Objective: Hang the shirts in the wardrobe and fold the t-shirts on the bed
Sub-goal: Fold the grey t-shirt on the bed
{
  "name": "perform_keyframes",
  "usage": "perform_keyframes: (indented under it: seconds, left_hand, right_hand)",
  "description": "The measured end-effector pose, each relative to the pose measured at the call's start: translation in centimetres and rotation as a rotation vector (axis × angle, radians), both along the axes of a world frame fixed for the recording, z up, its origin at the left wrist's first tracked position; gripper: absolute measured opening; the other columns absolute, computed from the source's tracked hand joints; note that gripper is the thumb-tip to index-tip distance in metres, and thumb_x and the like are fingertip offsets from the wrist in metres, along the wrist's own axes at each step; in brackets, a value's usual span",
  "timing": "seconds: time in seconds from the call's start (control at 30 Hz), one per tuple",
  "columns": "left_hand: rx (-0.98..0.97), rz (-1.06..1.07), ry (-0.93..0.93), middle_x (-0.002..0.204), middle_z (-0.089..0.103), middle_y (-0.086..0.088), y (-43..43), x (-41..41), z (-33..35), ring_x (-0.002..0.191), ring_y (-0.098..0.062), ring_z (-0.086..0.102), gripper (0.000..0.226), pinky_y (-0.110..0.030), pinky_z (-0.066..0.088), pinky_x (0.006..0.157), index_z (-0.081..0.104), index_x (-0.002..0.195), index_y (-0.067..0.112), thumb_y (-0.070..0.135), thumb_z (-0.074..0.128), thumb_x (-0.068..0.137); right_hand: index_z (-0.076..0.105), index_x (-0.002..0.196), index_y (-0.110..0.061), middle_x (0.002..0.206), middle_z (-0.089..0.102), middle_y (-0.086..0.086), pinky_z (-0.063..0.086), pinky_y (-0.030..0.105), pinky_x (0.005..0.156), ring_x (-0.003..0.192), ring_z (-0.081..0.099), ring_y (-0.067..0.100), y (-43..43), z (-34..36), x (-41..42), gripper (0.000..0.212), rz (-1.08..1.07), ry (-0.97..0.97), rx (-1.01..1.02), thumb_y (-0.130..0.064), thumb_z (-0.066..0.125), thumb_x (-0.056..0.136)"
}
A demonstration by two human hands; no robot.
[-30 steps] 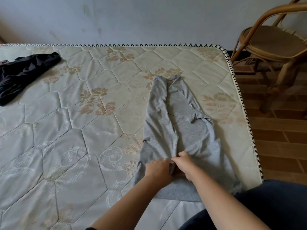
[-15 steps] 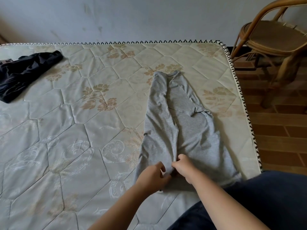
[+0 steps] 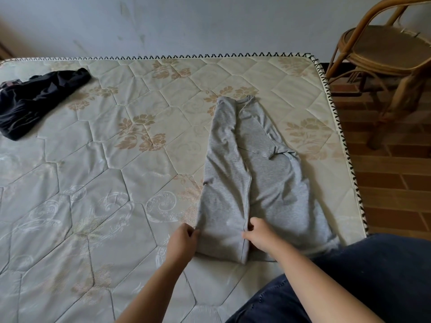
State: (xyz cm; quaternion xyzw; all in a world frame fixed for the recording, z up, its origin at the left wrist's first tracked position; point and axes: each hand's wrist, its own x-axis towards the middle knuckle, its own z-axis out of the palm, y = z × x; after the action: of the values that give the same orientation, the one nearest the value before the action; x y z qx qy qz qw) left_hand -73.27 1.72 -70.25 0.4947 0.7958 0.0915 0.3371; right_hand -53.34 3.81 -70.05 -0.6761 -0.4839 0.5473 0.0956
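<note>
**Fingers, left.** The fingers (image 3: 191, 230) of the left hand (image 3: 183, 244) are curled and pinch the left folded edge of the grey t-shirt (image 3: 233, 173), low in the frame, a little left of centre.

**Fingers, right.** The fingers (image 3: 253, 226) of the right hand (image 3: 262, 237) are curled, with the thumb alongside. They grasp the hemmed edge of the panel already folded inward, which runs up the middle of the garment.

**Grey t-shirt.** Lies flat on the bed (image 3: 116, 183), centre-right of the frame, collar toward the top and bottom hem nearest the viewer. The left side is folded over to the middle. The right side lies spread, its sleeve angled out.

- Handling, as a judgement: light, soft jersey that is limp and drapes readily. It should hold a crease only if pressed, and will probably slide a little on the quilted cover.
- Best hold, as a judgement: the hem corners or folded edges, pinched, not the open middle, which would bunch.

**Hands and arms.** Both hands are knuckles-up, close together and level, with the folded panel between them. The left forearm (image 3: 151, 290) and right forearm (image 3: 314, 283) rise from the bottom of the frame and converge.

**Surroundings.**
- Black garment (image 3: 35, 103), crumpled, upper left, well apart.
- Cane chair (image 3: 382, 47), upper right, on the brick floor (image 3: 396, 183).
- Dark trousers (image 3: 384, 276) of the person, lower right.
</note>
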Motion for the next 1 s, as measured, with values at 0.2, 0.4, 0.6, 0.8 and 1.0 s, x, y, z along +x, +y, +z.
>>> perform_keyframes:
  seconds: [0.2, 0.4, 0.6, 0.8, 1.0]
  left_hand:
    - [-0.067, -0.072, -0.002, 0.065, 0.050, 0.004, -1.0, -0.7, 0.1, 0.060, -0.007, 0.044, 0.027, -0.020, 0.031, 0.051, 0.044, 0.070, 0.019, 0.025, 0.051, 0.095]
    - [-0.115, -0.161, 0.054, 0.078, 0.057, 0.004, -1.6, -1.0, -0.5, 0.075, -0.014, 0.053, 0.020, -0.022, 0.034, 0.056, 0.047, 0.081, 0.020, 0.033, 0.056, 0.092]
    - [-0.185, -0.301, 0.055, 0.060, 0.042, 0.003, -1.2, -1.3, -0.4, 0.055, -0.010, 0.037, 0.038, -0.021, 0.025, 0.048, 0.042, 0.062, 0.016, 0.034, 0.056, 0.092]
    - [-0.271, -0.377, 0.162, 0.060, 0.044, 0.005, -0.4, -1.6, 0.0, 0.055, -0.008, 0.040, 0.040, -0.022, 0.027, 0.047, 0.043, 0.058, 0.019, 0.037, 0.057, 0.091]
    - [-0.280, -0.384, 0.323, 0.089, 0.057, 0.002, 0.5, -0.2, 1.0, 0.090, -0.020, 0.059, 0.029, -0.028, 0.045, 0.069, 0.049, 0.087, 0.019, 0.046, 0.059, 0.084]
  right_hand:
    - [0.055, 0.096, -0.009, 0.086, 0.056, 0.006, 0.040, 0.027, 0.067, 0.077, 0.051, 0.016, -0.2, 0.0, 0.9, 0.007, 0.038, -0.034, 0.042, -0.013, 0.050, 0.093]
    - [0.053, 0.090, -0.012, 0.076, 0.050, 0.001, 0.036, 0.023, 0.057, 0.066, 0.046, 0.013, -0.5, -0.3, 1.2, 0.012, 0.036, -0.070, 0.022, -0.025, 0.055, 0.092]
    - [0.055, 0.100, -0.011, 0.081, 0.056, -0.001, 0.040, 0.023, 0.060, 0.070, 0.054, 0.013, -0.2, -0.4, 1.5, 0.014, 0.076, -0.152, 0.033, -0.021, 0.059, 0.091]
    - [0.053, 0.084, -0.016, 0.068, 0.065, 0.000, 0.048, 0.019, 0.056, 0.051, 0.059, 0.009, -0.7, -0.4, 1.8, 0.011, 0.022, -0.082, 0.028, -0.012, 0.051, 0.094]
    - [0.056, 0.089, -0.016, 0.070, 0.067, -0.003, 0.040, 0.015, 0.052, 0.050, 0.058, 0.004, -1.0, -0.2, 2.2, 0.011, 0.043, -0.043, 0.041, -0.026, 0.056, 0.093]
